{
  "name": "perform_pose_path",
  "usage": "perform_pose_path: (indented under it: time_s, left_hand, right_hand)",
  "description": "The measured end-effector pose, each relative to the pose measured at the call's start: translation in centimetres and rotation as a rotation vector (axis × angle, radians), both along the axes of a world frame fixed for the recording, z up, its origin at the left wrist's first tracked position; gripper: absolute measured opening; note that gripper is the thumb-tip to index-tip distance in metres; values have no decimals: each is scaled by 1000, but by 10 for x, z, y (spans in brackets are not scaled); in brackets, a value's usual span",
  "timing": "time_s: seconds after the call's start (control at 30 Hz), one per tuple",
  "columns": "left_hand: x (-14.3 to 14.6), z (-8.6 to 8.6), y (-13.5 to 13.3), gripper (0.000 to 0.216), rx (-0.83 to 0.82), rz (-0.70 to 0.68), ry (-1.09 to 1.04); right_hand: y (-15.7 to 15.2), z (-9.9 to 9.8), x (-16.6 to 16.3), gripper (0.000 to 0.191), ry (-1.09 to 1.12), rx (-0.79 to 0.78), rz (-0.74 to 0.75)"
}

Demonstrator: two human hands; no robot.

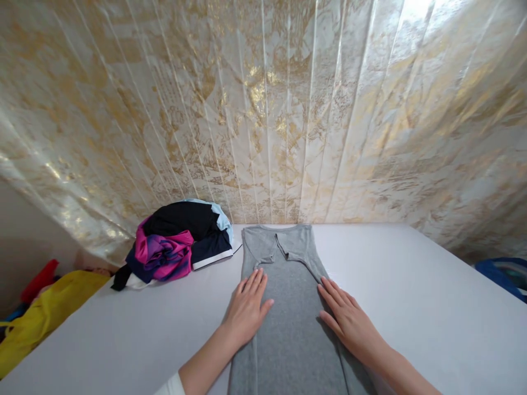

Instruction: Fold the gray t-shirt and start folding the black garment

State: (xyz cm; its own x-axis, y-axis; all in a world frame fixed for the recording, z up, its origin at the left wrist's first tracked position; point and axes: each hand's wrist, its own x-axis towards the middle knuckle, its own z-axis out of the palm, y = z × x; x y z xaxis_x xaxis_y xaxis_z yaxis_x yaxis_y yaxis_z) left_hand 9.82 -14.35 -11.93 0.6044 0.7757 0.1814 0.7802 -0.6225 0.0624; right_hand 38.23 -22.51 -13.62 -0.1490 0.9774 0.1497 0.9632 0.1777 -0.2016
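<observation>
A grey sleeveless top [288,329] lies lengthwise on the white table [420,307], its sides folded inward and its neckline toward the wall. My left hand [246,307] rests flat on its left half with the fingers stretched out and holds nothing. Flat on the garment's right folded edge lies my right hand [349,319], fingers straight and together. Both palms press down on the cloth.
A heap of clothes [177,241] in black, pink, purple and pale blue sits at the table's back left. Yellow cloth [45,312] and something red lie off the left edge. A gold-patterned curtain [263,109] hangs behind. A blue object [504,274] is at the far right.
</observation>
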Motion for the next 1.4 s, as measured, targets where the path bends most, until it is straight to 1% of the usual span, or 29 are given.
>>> perform_pose_path:
  time_s: [0.07,0.13,0.2,0.27,0.37,0.5,0.6,0.7,0.77,0.8,0.87,0.97,1.03,1.07,1.13,1.2,1.27,1.4]
  left_hand:
    - [0,0,4,58,-8,2,-23]
    - [2,4,14,58,5,15,-62]
    - [8,8,27,59,19,67,-96]
    - [17,10,41,62,7,154,-101]
    - [30,8,61,68,-26,237,-51]
    - [38,4,91,65,5,233,-35]
    - [37,5,120,63,-4,217,-51]
    - [36,8,144,59,-18,197,-71]
    - [36,13,148,56,-20,199,-92]
    - [37,17,145,54,-18,201,-106]
    - [43,26,124,46,-9,193,-132]
    - [63,38,69,25,-53,110,-171]
    - [81,43,30,16,-232,18,-218]
    - [90,44,14,16,-293,-1,-222]
    - [107,44,-10,17,-373,-1,-230]
    - [119,44,-22,20,-408,21,-247]
    - [127,43,-29,21,-428,39,-269]
    - [135,43,-36,16,-463,51,-285]
  right_hand:
    - [6,-1,4,57,33,4,32]
    - [19,-2,5,55,73,12,58]
    - [40,-3,3,55,101,25,52]
    - [66,-5,-3,56,106,38,16]
    - [102,-7,-11,59,60,42,-56]
    - [139,-6,-17,67,-41,66,-152]
    - [163,-3,-17,67,-65,67,-186]
    - [186,-1,-12,65,-12,58,-142]
    - [197,-1,-4,61,86,50,-82]
    - [201,0,1,58,134,47,-58]
    - [203,1,14,53,197,46,-23]
    - [194,9,33,45,249,84,42]
    - [185,17,41,38,248,112,88]
    - [181,22,42,38,225,119,111]
    - [174,33,39,42,140,112,188]
    - [169,42,32,47,50,94,297]
    - [167,50,26,44,-36,78,371]
    - [167,59,22,29,-163,81,397]
